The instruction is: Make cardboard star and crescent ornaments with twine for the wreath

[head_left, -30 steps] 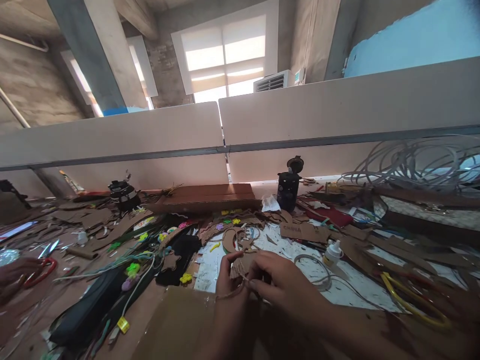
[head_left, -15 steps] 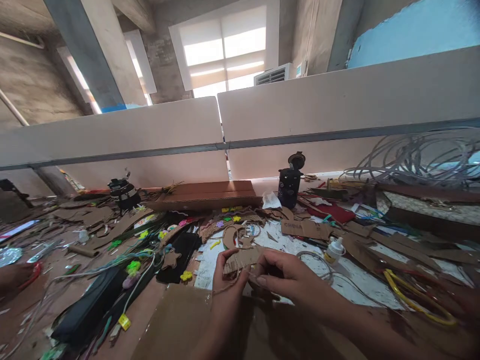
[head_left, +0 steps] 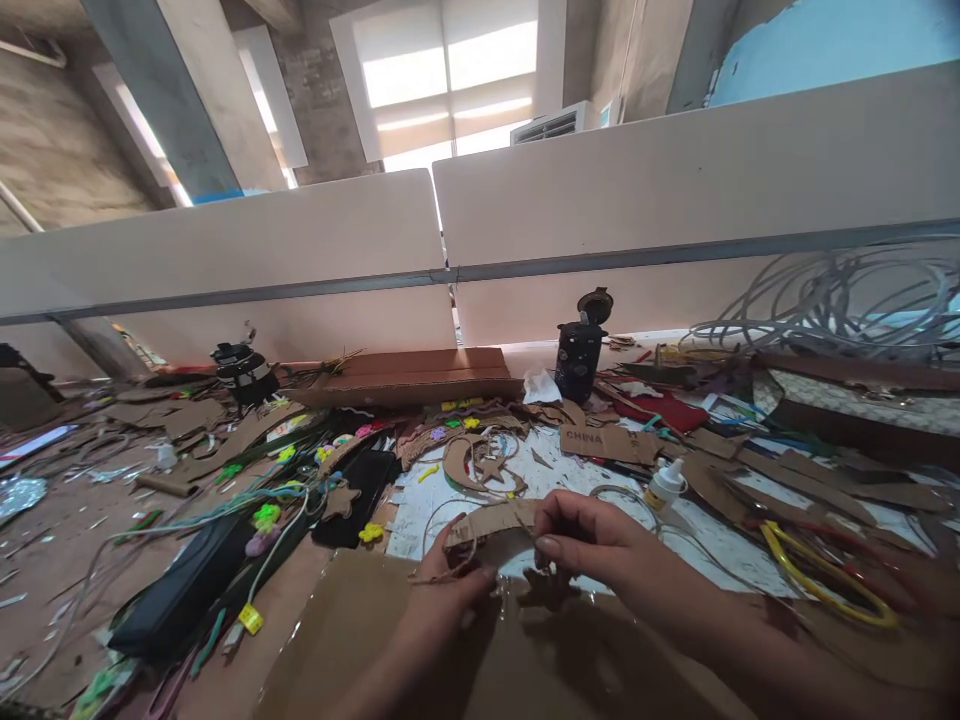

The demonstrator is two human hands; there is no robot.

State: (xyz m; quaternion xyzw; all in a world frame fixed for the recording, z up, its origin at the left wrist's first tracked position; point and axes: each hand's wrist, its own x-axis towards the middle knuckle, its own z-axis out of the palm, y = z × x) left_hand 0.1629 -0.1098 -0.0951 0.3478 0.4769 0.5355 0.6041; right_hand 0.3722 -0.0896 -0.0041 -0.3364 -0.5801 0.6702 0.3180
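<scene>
On the left, a cardboard tube [head_left: 165, 485] lay on the littered surface [head_left: 82, 555], and nearer me a black case [head_left: 180, 590] stretched aslant. Next along came a yellow flower [head_left: 370, 533], just off the left edge of the white sheet [head_left: 412, 518]. And here was my left hand [head_left: 450, 590], over the far edge of the brown sheet [head_left: 352, 620], fingers partly curled, gripping the left end of a cardboard strip [head_left: 491, 520]! That strip hung across the white sheet's near edge, while beyond it a cardboard crescent [head_left: 454, 465] lay flat. Then my right hand [head_left: 592, 540], thumb and fingers bent close together at the strip's right end; whether they pinched it, I couldn't tell. Toward the surface's far edge stood a black cup [head_left: 577, 362], lid up; further right, a glue bottle [head_left: 665, 487], then yellow handles [head_left: 821, 585].
</scene>
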